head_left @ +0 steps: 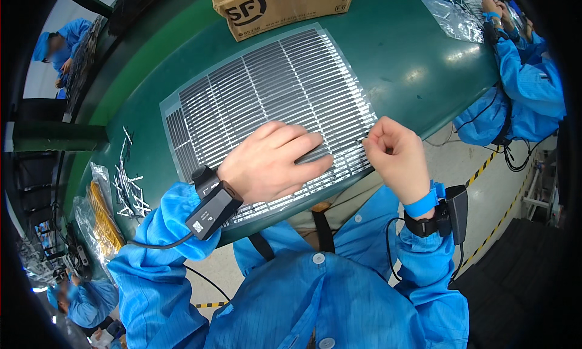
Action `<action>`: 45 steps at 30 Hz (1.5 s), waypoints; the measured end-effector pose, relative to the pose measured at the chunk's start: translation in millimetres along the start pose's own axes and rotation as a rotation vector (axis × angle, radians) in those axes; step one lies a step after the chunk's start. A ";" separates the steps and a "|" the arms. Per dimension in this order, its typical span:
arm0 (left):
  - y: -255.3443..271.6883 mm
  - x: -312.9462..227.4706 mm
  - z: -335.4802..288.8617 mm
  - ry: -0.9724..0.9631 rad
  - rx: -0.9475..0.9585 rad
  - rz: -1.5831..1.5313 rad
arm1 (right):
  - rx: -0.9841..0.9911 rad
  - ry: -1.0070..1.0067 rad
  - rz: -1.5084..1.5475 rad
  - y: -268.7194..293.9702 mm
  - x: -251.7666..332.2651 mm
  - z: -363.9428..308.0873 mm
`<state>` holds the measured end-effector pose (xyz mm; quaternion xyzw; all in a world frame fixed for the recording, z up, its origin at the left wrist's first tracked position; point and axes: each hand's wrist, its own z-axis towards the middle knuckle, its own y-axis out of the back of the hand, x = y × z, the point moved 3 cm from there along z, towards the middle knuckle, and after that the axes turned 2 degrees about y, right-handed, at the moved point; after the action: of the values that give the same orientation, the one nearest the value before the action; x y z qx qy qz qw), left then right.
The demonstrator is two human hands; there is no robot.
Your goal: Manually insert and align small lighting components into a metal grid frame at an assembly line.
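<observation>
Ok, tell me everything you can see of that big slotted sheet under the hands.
The slotted sheet is a thin, pale grey rectangle, seemingly plastic film, covered in rows of narrow silvery strips split by several cross lines. It lies flat and skewed on the green table, its near edge at the table's rim. The left hand presses flat on its near part; the right hand pinches at its near right edge. A cardboard box stands just beyond its far side.

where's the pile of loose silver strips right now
In the head view, the loose silver strips lie on the green table at the person's left, beside the left hand.
</observation>
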<state>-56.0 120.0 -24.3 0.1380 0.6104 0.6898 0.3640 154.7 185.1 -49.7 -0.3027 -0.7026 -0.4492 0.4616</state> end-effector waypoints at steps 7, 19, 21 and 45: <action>-0.7 -0.9 0.5 -0.044 -0.030 -0.007 | 0.009 0.072 -0.474 0.2 15.7 0.2; 7.2 -7.5 -0.6 -0.034 -0.027 -0.009 | -0.035 0.159 -0.946 12.4 33.8 -1.4; 7.9 -8.3 -1.8 -0.016 -0.009 0.004 | -0.040 0.131 -0.948 19.7 28.3 -0.1; 18.0 16.8 -27.5 0.606 -0.477 -0.583 | -0.548 0.248 -0.153 23.6 7.6 83.8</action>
<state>-91.1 111.1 -17.5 -0.3333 0.5270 0.6890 0.3694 139.9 271.2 -48.6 -0.3051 -0.5144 -0.6888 0.4097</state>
